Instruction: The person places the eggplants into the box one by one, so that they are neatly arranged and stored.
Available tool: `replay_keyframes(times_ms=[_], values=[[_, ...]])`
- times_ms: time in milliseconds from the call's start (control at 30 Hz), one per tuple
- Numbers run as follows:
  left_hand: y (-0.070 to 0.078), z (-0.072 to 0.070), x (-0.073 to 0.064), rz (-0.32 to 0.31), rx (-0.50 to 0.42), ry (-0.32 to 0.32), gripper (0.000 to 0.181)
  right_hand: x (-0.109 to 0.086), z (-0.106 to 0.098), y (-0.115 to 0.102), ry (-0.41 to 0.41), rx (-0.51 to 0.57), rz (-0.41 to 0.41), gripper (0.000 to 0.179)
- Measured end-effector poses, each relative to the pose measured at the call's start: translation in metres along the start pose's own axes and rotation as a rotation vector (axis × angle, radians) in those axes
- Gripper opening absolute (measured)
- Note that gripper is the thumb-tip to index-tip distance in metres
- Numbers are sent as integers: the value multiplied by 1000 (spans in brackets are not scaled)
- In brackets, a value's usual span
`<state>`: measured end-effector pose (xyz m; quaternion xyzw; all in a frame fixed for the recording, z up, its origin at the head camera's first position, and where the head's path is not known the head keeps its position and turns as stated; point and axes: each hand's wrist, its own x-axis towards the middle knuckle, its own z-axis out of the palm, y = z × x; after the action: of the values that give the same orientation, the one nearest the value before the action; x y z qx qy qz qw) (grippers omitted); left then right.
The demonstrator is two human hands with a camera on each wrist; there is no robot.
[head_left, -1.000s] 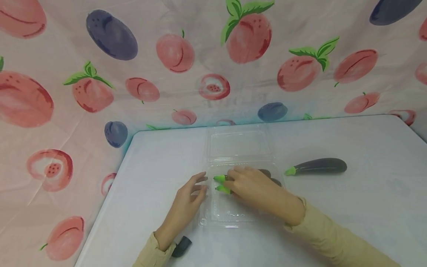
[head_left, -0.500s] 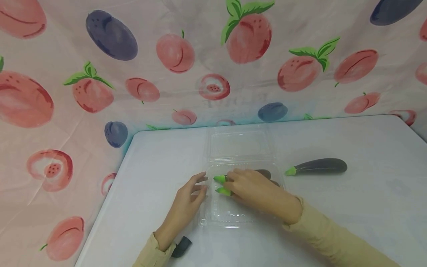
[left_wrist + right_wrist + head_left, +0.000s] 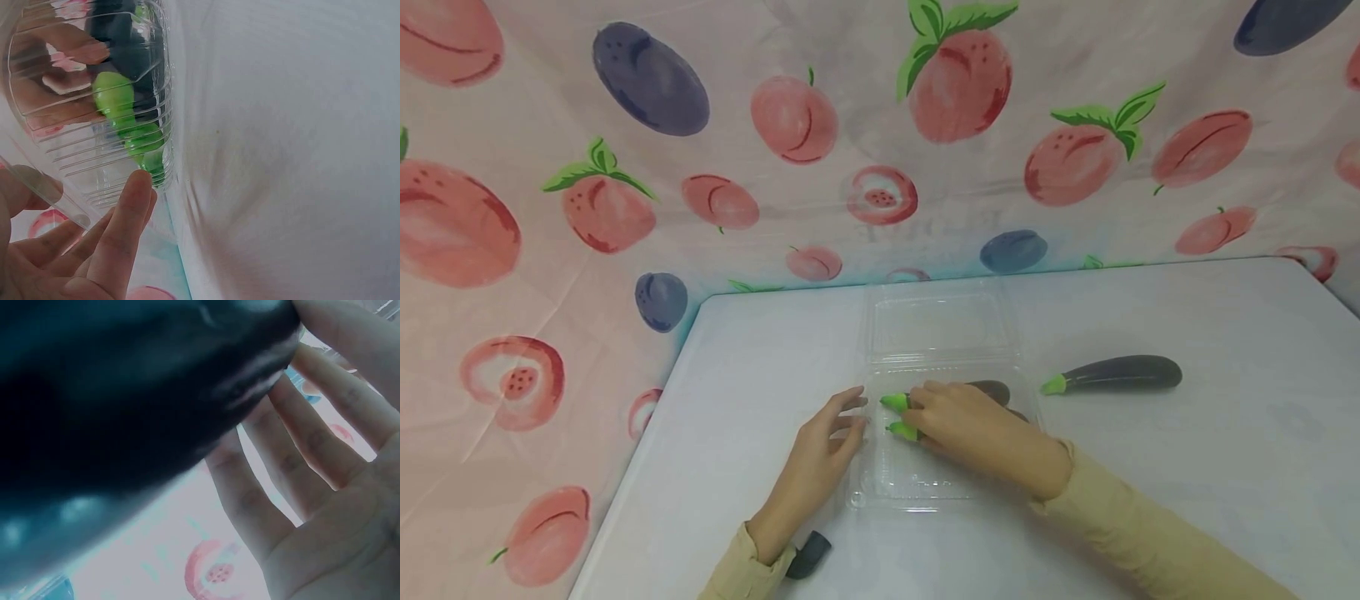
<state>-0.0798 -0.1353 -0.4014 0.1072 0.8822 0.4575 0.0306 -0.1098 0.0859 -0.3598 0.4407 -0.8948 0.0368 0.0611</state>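
A clear plastic clamshell container point(image 3: 917, 492) lies unfolded on the white table, its lid point(image 3: 942, 325) laid back. Two dark eggplants with green stem ends lie side by side in its base. My right hand point(image 3: 981, 433) grips the nearer eggplant point(image 3: 904, 431) from above, thumb and fingers on its dark body point(image 3: 137, 400). The farther eggplant point(image 3: 994, 390) is partly covered by that hand. At the container's left side rests my left hand point(image 3: 820, 454), fingers loosely bent; in the left wrist view a fingertip meets the ribbed wall point(image 3: 69, 156), near the green stems point(image 3: 115, 97).
Another eggplant point(image 3: 1123, 372) lies on the table point(image 3: 1210, 467) right of the container, stem pointing left. A dark rounded object point(image 3: 808, 556) sits at the left cuff. Behind and to the left hangs a fruit-patterned cloth point(image 3: 820, 50).
My right hand has shifted slightly down, and its forearm a little to the left. The eggplant in its grip has moved very slightly toward the near side. The left hand stays put.
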Motion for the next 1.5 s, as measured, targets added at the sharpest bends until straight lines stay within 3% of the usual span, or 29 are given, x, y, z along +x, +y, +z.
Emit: replay_keyframes(times_ms=[533,1500], values=[[1,0,0,-7,2,-2,44,2,3,0,-64,15,23,24],[0,0,-1,2,13,6,44,-8,-3,10,-23,7,38,23]])
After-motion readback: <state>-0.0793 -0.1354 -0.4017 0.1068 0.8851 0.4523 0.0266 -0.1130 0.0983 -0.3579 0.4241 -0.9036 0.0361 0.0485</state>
